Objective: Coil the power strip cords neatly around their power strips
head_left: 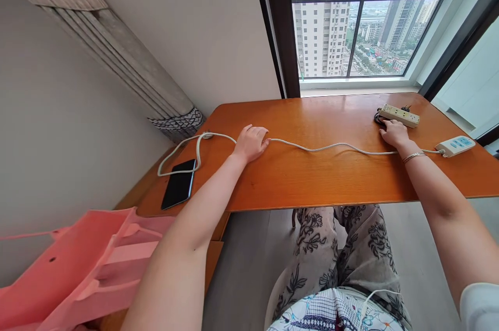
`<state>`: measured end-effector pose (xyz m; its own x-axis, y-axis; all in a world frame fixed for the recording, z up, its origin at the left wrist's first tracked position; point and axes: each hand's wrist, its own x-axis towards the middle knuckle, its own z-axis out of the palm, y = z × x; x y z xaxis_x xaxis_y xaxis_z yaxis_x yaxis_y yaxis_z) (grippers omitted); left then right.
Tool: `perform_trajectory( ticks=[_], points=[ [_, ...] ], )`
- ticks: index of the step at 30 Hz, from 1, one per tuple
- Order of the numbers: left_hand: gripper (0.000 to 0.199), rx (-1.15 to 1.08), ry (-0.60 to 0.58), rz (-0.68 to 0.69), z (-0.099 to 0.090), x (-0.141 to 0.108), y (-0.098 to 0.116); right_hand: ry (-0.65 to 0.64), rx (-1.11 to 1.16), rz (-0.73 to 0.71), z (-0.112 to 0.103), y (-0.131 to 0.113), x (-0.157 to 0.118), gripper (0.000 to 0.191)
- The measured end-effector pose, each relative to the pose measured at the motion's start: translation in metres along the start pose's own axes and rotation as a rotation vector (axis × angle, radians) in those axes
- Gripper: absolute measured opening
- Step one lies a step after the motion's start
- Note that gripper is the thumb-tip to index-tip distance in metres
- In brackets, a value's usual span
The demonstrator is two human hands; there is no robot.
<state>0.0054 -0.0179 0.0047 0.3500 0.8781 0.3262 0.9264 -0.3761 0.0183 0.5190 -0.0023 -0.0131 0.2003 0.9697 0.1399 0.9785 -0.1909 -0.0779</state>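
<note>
A long white cord point(331, 147) runs across the orange-brown desk to a white power strip point(455, 146) at the right. My left hand point(251, 144) is closed over this cord, which comes out on both sides of it. At the left the cord loops over a black phone or small tablet point(178, 183), and its plug point(208, 135) lies close by. My right hand point(394, 133) rests on the desk with its thumb apart, its fingertips against the near side of a beige power strip point(399, 115) with a bundled black cord point(377, 118). My right forearm passes over the white cord.
A pink ribbed bin or basket point(93, 268) stands at the lower left. The desk point(296, 180) meets a wall, a gathered curtain point(148, 81) and a window point(362, 35). My legs in patterned trousers point(312, 248) are below its front edge.
</note>
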Motion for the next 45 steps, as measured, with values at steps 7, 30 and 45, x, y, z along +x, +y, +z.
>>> perform_trajectory(
  ticks=[7,30,45],
  points=[
    [0.04,-0.181,0.059,0.02,-0.001,0.009,0.046,-0.017,0.052,-0.031,-0.008,-0.028,-0.009,0.039],
    [0.032,-1.128,-0.24,-0.19,0.033,0.039,0.153,-0.111,0.24,-0.423,-0.022,-0.067,-0.039,0.073],
    [0.02,-1.419,0.152,-0.417,0.022,0.053,0.15,0.389,0.729,-0.42,-0.035,-0.084,-0.059,0.075]
  ],
)
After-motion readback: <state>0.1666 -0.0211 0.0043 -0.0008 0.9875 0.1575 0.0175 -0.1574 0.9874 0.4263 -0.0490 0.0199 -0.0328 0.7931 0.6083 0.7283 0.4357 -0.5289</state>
